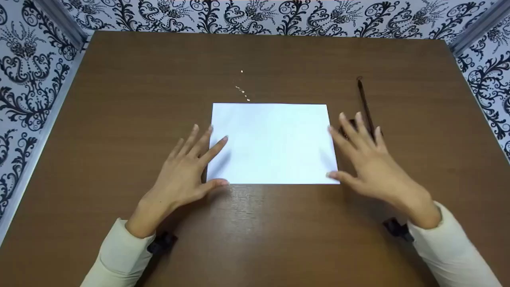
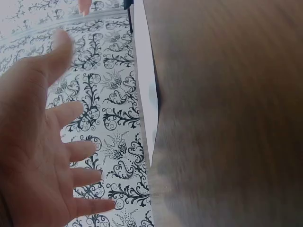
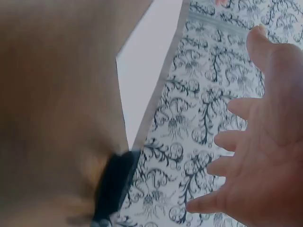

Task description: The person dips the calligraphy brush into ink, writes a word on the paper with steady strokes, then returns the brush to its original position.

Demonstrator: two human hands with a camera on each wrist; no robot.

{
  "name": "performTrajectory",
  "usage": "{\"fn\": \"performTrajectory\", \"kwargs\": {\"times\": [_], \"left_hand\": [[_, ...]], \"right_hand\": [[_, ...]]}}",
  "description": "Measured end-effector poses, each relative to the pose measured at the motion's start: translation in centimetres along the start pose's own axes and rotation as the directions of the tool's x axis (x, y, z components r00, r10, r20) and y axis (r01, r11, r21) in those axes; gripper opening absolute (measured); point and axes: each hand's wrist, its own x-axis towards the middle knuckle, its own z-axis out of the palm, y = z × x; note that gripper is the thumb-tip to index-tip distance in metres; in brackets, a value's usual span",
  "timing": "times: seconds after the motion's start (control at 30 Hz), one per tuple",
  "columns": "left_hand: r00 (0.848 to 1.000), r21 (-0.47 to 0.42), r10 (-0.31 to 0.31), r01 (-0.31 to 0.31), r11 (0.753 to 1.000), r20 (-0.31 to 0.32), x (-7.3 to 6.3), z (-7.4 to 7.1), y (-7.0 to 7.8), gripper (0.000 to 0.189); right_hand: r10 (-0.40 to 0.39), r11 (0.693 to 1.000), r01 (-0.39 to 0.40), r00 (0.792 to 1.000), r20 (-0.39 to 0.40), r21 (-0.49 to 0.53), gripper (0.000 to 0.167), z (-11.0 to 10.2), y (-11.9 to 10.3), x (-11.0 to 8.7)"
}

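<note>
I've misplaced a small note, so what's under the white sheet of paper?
The white sheet of paper lies over the brown tabletop; anything else underneath is covered and cannot be seen.

A blank white rectangular sheet of paper (image 1: pixel 271 143) lies on the table (image 1: pixel 139 99), unfolded, its long edges running left to right and its corners square. Faint shadows fall on it near both short edges. The left hand (image 1: pixel 183 171) hovers by its left edge and the right hand (image 1: pixel 370 167) by its right, fingers spread, both apart from the sheet in the wrist views. The surface shows no marks.
</note>
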Motion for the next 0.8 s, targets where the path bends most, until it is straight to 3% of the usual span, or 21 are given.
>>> {"fn": "performTrajectory", "kwargs": {"times": [0.2,0.43,0.6,0.8], "left_hand": [[0.999,-0.11,-0.003,0.007,0.994,0.034,0.4,0.4,0.3,0.066],[0.995,-0.096,0.084,-0.078,0.992,0.057,0.6,0.4,0.8,0.044],[0.989,-0.107,0.131,-0.123,0.987,0.068,0.5,0.6,1.0,0.04],[0.986,-0.127,0.136,-0.124,0.984,0.092,0.2,0.7,1.0,0.038]], "right_hand": [[0.113,0.99,-0.106,0.991,-0.072,0.088,0.082,-1.9,2.2,0.6],[0.224,0.973,-0.205,0.951,-0.213,0.108,0.067,-2.9,4.7,1.4],[0.352,0.936,-0.339,0.915,-0.197,0.096,0.055,-3.4,5.7,2.1],[0.464,0.882,-0.44,0.873,-0.152,0.167,0.043,-3.4,7.2,3.0]]}}
